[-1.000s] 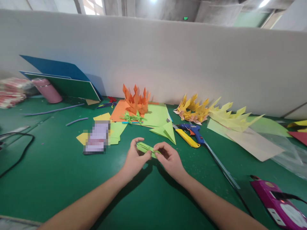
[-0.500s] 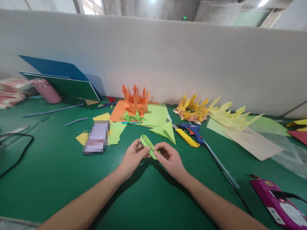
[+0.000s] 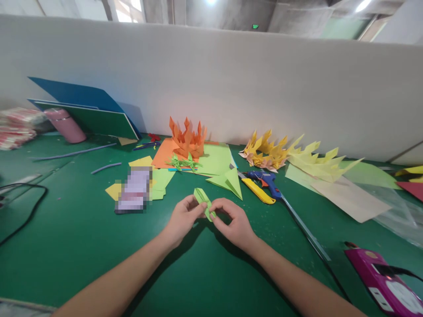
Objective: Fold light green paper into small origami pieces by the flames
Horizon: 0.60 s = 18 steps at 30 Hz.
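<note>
A small folded light-green paper piece (image 3: pixel 202 199) is held just above the green table (image 3: pixel 72 229). My left hand (image 3: pixel 183 219) pinches its lower left side with thumb and fingers. My right hand (image 3: pixel 233 222) pinches its lower right end, fingers curled. The piece tilts up and away from me, its free tip pointing to the back left. A folded green paper triangle (image 3: pixel 228 180) lies on the table just behind my hands.
Behind stand an orange folded paper crown (image 3: pixel 187 140), yellow folded paper pieces (image 3: pixel 269 152) and loose coloured sheets (image 3: pixel 214 159). A blue glue gun (image 3: pixel 267 181) and yellow utility knife (image 3: pixel 257 190) lie right of centre. A blurred phone (image 3: pixel 134 190) lies left, a magenta device (image 3: pixel 385 281) at bottom right.
The green piece has turned from lying crosswise between my hands to standing tilted up. My right hand has moved in closer to the left hand.
</note>
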Each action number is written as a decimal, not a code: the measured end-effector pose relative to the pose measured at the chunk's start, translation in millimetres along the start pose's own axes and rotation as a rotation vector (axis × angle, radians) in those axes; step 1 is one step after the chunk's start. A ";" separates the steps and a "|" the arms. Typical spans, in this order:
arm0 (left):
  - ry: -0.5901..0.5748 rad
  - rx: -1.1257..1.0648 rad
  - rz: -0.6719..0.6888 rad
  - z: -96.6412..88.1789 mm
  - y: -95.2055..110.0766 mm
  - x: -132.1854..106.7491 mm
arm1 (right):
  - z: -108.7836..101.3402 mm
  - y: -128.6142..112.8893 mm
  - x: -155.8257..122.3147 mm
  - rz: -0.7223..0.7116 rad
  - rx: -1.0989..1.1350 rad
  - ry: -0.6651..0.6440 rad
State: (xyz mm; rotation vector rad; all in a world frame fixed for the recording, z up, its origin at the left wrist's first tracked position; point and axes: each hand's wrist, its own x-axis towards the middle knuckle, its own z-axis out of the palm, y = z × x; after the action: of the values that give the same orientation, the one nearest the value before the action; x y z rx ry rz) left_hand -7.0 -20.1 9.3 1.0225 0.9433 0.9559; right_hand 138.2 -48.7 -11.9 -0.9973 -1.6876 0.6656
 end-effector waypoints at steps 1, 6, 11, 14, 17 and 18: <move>0.010 0.011 0.009 -0.3 -0.4 0.7 | -0.8 -0.5 -0.1 0.009 0.026 -0.023; 0.052 0.137 0.116 -1.5 -3.7 4.3 | -1.4 0.4 0.8 0.284 0.336 -0.044; 0.017 0.150 0.130 -1.7 -6.2 4.6 | 0.6 2.4 5.5 0.552 0.523 0.011; 0.010 0.125 0.142 -2.1 -6.1 4.1 | 0.7 1.7 7.4 0.600 0.530 -0.050; 0.004 0.085 0.143 -1.9 -5.1 3.8 | 0.7 1.7 8.1 0.608 0.526 -0.046; -0.001 0.071 0.132 -1.8 -4.9 3.8 | 0.8 1.9 8.1 0.613 0.527 -0.034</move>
State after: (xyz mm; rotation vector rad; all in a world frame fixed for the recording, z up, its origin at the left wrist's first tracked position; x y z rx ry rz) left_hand -6.7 -17.2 3.5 1.1566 0.9229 1.0371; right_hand 136.9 -40.7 -9.8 -1.1074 -1.1178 1.4461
